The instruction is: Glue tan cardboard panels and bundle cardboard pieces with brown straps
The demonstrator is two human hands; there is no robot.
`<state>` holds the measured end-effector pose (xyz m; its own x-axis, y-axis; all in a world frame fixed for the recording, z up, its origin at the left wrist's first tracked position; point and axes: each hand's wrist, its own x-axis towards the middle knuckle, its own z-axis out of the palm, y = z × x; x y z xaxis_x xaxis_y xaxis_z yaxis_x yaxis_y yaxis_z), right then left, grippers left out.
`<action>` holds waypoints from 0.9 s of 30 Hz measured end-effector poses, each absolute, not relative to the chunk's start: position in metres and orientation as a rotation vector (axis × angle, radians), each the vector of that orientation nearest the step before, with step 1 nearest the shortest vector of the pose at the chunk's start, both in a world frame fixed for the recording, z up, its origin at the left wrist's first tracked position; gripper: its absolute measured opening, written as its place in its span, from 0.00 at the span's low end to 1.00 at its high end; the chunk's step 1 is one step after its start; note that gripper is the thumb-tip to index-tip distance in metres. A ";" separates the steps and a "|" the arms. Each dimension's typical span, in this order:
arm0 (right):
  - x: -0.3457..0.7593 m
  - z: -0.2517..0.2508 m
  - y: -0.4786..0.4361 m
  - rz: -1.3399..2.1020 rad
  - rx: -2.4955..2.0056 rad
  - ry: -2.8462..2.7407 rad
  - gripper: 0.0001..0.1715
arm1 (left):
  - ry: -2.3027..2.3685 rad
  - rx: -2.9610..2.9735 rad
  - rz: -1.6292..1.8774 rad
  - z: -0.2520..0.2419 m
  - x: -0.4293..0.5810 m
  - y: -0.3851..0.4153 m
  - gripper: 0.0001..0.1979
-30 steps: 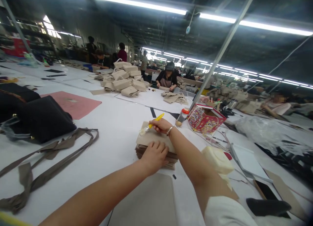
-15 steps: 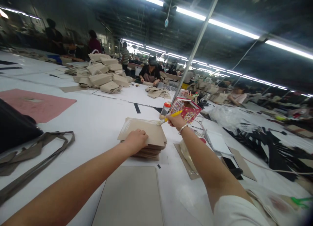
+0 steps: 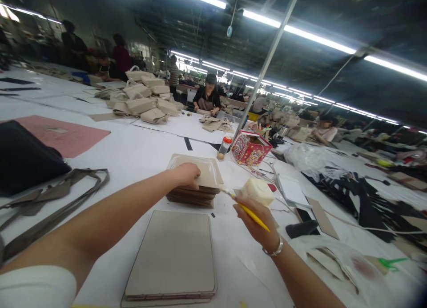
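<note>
My left hand (image 3: pixel 187 174) rests closed on the near edge of the top sheet of a stack of tan cardboard pieces (image 3: pixel 196 183) on the white table (image 3: pixel 140 152). The top sheet looks shiny and wet. My right hand (image 3: pixel 255 219) grips a yellow-handled brush (image 3: pixel 248 209), its bristle tip pointing at the stack's right edge. A pale cream block (image 3: pixel 257 191) sits just behind the right hand. A second stack of grey boards (image 3: pixel 173 254) lies close to me.
A red patterned box (image 3: pixel 249 149) and a small orange-capped bottle (image 3: pixel 224 148) stand beyond the stack. Brown straps (image 3: pixel 50 206) and a black bag (image 3: pixel 23 159) lie left. Beige bags (image 3: pixel 143 99) are piled farther back, where other people work. Black offcuts and plastic crowd the right.
My right hand has pulled the brush back from the red box area toward me, now low and right of the stack. The left hand stays on the stack. The camera tilted slightly.
</note>
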<state>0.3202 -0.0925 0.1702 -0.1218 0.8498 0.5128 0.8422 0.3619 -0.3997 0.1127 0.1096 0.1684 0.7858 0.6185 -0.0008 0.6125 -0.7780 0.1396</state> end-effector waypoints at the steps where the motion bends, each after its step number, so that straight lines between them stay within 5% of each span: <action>1: 0.320 0.169 -0.100 0.049 -1.461 -1.786 0.14 | 0.948 2.822 0.045 0.172 0.112 0.110 0.21; 5: 0.311 0.160 -0.116 0.192 -1.439 -1.327 0.16 | 0.902 2.871 0.204 0.193 0.098 0.105 0.08; 8: 0.296 0.151 -0.118 0.203 -1.368 -1.204 0.13 | 1.170 2.813 0.959 0.220 0.071 0.088 0.08; 12: 0.265 0.142 -0.109 0.228 -1.304 -1.259 0.11 | 1.226 1.928 1.778 0.249 0.031 0.036 0.08; 18: 0.228 0.127 -0.099 0.321 -1.315 -1.226 0.13 | 0.878 0.918 1.519 0.194 0.021 -0.062 0.11; 27: 0.229 0.063 -0.152 0.469 -1.566 -1.205 0.17 | 0.905 0.467 1.019 0.059 0.010 -0.131 0.13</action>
<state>0.2288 -0.1517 0.0632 0.4145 0.8675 0.2750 0.4539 0.0648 -0.8887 0.0104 -0.1313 0.0590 0.2214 0.8787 -0.4230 -0.5242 0.4730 0.7082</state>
